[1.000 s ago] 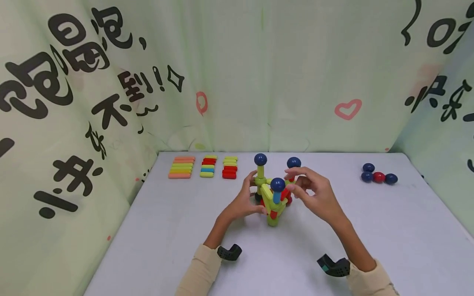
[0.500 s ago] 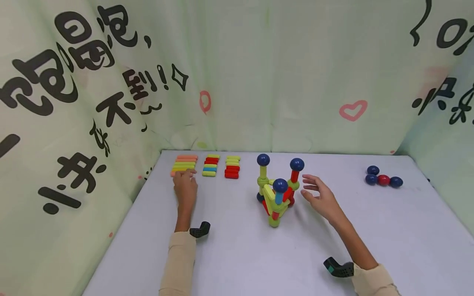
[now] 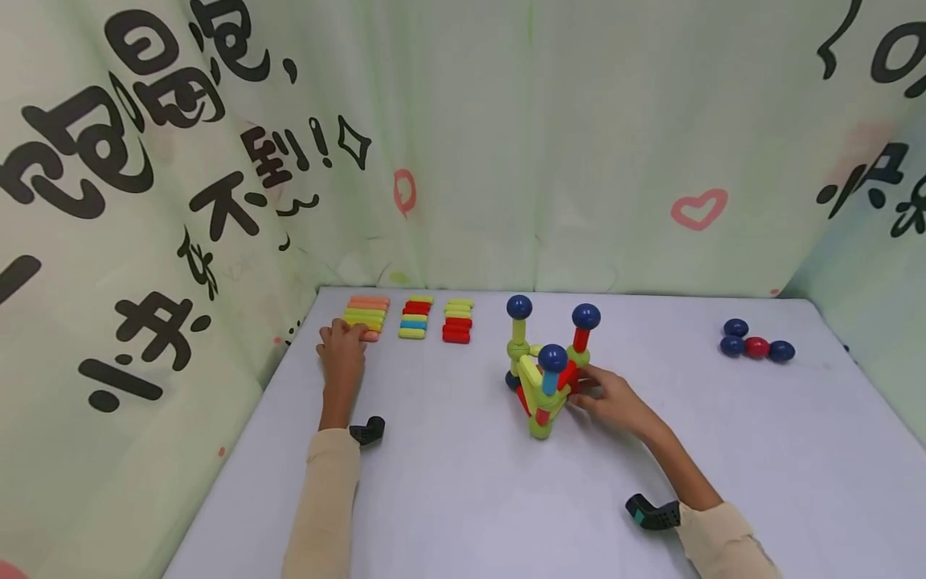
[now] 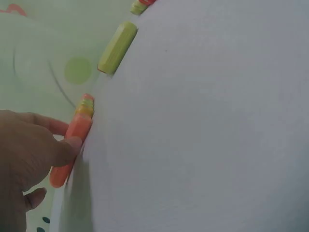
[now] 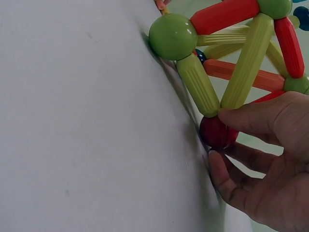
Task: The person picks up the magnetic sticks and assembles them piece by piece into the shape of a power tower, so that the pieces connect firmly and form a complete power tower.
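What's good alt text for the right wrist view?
The right hand steadies a rod-and-ball structure on a white table, thumb and fingers around a red ball at its base. Yellow-green and red rods run up from that ball, and a green ball forms another bottom corner.

In the left wrist view the left hand (image 4: 26,159) is cut off by the lower left edge and covers part of the orange stick (image 4: 72,140). The right hand (image 5: 265,164) hides the structure's (image 5: 231,53) lower right corner.
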A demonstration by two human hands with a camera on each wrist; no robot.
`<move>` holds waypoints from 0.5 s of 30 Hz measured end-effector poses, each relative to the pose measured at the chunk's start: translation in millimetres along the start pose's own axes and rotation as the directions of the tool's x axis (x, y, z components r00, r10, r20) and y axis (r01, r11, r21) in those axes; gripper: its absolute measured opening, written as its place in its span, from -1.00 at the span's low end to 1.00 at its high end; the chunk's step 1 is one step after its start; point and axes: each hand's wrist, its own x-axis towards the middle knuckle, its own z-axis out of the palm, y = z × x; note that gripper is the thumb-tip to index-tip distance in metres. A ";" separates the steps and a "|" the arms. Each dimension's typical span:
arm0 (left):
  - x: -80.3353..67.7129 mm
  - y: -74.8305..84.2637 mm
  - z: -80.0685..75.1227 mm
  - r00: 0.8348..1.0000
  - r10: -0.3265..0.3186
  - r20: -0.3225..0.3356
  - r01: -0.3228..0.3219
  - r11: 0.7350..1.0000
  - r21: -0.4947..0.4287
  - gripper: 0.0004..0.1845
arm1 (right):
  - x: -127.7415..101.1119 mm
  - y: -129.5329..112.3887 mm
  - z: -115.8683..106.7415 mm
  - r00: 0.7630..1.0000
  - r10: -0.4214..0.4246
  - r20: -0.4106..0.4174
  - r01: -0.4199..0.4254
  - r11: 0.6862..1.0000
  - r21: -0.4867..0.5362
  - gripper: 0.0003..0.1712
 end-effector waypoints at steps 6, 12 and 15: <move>0.4 -2.8 -2.0 0.999 0.036 0.023 -0.039 0.992 0.117 -0.74 | 6.3 3.2 3.2 0.998 0.012 -0.066 -0.015 0.999 -0.049 -0.49; -11.5 24.9 -3.0 0.997 0.070 -0.013 -0.071 0.989 -0.129 -0.70 | 11.8 8.6 2.3 0.995 -0.022 -0.094 0.021 1.000 -0.013 -0.53; -14.0 52.3 -2.8 0.999 0.051 0.004 -0.042 0.857 -0.513 -0.65 | 20.0 9.9 6.5 0.994 -0.045 -0.105 0.047 0.999 0.019 -0.56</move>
